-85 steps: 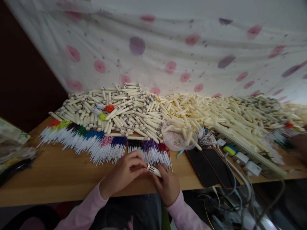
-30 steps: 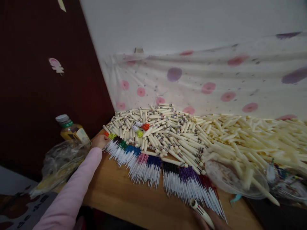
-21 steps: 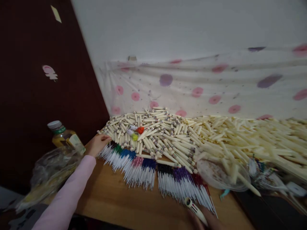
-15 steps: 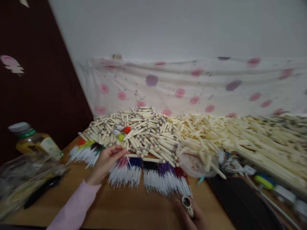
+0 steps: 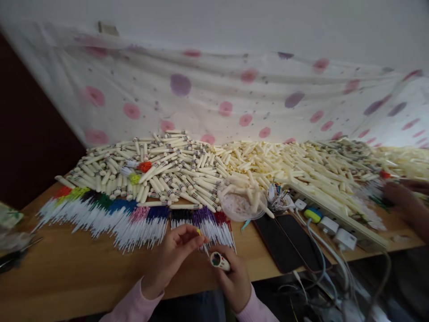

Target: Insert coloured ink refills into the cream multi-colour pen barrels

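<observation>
My left hand [image 5: 172, 255] pinches a thin pen refill with a yellow tip [image 5: 199, 232]; most of its length is hidden by the fingers. Just to the right, my right hand [image 5: 236, 279] is closed around a cream pen barrel [image 5: 221, 262], its open end facing up and towards me, with something dark inside. The two hands are close together over the front of the table. Behind them lies a long row of white refills [image 5: 130, 230], grouped by coloured ends. Beyond the row rises a heap of cream pen barrels with striped bands [image 5: 181, 167].
A clear plastic bowl [image 5: 231, 210] holds pale pieces. Two dark phones [image 5: 279, 241] and a power strip [image 5: 338, 214] with chargers and cables lie right. Another person's hand [image 5: 404, 203] is at the far right among refills. Patterned sheeting [image 5: 214, 98] hangs behind.
My left hand has come right and down from the refill row with the yellow-tipped refill, close to the barrel in my right hand. The view has swung right, bringing in another person's hand.
</observation>
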`<state>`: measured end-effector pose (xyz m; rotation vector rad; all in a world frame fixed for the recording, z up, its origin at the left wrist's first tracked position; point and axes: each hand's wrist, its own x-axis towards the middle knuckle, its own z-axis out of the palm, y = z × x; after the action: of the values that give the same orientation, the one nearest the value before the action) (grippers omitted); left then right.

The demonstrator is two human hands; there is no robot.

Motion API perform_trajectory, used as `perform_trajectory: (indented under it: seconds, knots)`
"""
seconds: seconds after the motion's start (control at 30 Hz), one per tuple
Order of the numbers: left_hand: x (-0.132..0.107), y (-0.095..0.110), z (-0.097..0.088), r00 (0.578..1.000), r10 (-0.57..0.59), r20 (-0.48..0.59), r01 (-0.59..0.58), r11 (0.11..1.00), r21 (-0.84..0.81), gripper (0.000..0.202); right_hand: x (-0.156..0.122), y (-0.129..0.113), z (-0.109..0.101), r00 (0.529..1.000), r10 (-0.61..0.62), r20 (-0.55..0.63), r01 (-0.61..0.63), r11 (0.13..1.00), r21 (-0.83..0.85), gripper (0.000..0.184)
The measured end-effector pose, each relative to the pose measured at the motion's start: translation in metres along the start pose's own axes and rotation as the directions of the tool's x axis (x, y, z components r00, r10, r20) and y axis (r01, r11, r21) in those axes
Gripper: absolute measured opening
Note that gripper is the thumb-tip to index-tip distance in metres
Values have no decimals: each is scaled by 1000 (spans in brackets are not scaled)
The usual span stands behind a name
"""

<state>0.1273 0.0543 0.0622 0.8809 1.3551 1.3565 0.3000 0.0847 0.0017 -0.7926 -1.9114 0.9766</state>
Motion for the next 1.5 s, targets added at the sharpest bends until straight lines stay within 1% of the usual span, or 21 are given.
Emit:
perform_trajectory:
  seconds: [0.1,0.23,0.37,0.43,0.53,0.6,0.7,0.8,0.93,1.0,1.03,1.07,1.13,1.17,1.23,1.3,1.37,1.4,1.5]
  knots:
    - [-1,-2,3,1000,12,-27,-11,1000,17,33,0,0,-1,999,-31,34,32,999,-20,13]
    - [-1,-7,3,1000,24,6,-24,999,-23,30,0,-2,-1,999,-29,46,33,995,-92,17]
    - [-5,-4,2,998,58,38,-56,996,-64,28,1,-5,-2,997,-63,39,67,990,-122,23]
    - [-7,-1,1,997,47,65,-39,993,-113,28,1,-5,-2,997,-72,41,77,988,-134,25]
    - [-10,4,0,994,2,111,24,973,-230,28,-1,-4,-3,995,-85,57,93,982,-164,27]
    - [-10,5,-2,990,-14,140,51,962,-268,26,-3,-3,-2,993,-101,66,112,977,-183,28]
    - [-9,7,-7,984,-22,176,70,960,-272,23,-4,-2,-2,989,-132,60,142,968,-208,29]
    - [-9,8,-10,979,-39,200,94,958,-272,23,-3,-3,-1,990,-131,54,140,965,-220,30]
    - [-9,9,-10,975,-63,215,122,953,-276,22,0,-4,-2,988,-138,65,147,973,-177,28]
    - [-10,9,-9,981,-42,188,90,962,-258,22,1,-4,-2,989,-128,72,138,978,-154,26]
    - [-11,9,-8,987,-16,162,56,969,-241,22,1,-4,-2,990,-117,74,127,982,-137,25]
    - [-12,10,-9,992,16,125,12,975,-223,22,0,-4,-2,992,-103,73,111,987,-117,23]
    - [-15,14,-12,995,98,13,-94,976,-194,21,-1,-3,-2,996,-69,56,74,993,-89,18]
    - [-17,17,-15,988,142,-54,-150,970,-191,21,-2,-3,-2,997,-56,44,59,995,-84,17]
    - [-23,25,-22,957,234,-173,-267,943,-200,18,-3,-3,-1,999,-42,31,45,995,-87,20]
    - [-30,35,-26,917,320,-239,-369,907,-202,15,-3,-3,0,998,-43,36,46,995,-87,25]
    - [-37,43,-28,888,387,-248,-435,882,-182,15,-2,-2,0,998,-40,48,44,996,-81,26]
    - [-39,45,-27,882,408,-237,-451,876,-170,16,-2,-2,0,998,-36,55,40,996,-75,26]
    - [-41,43,-22,887,420,-190,-451,876,-170,16,-2,0,1,997,-32,75,37,998,-60,25]
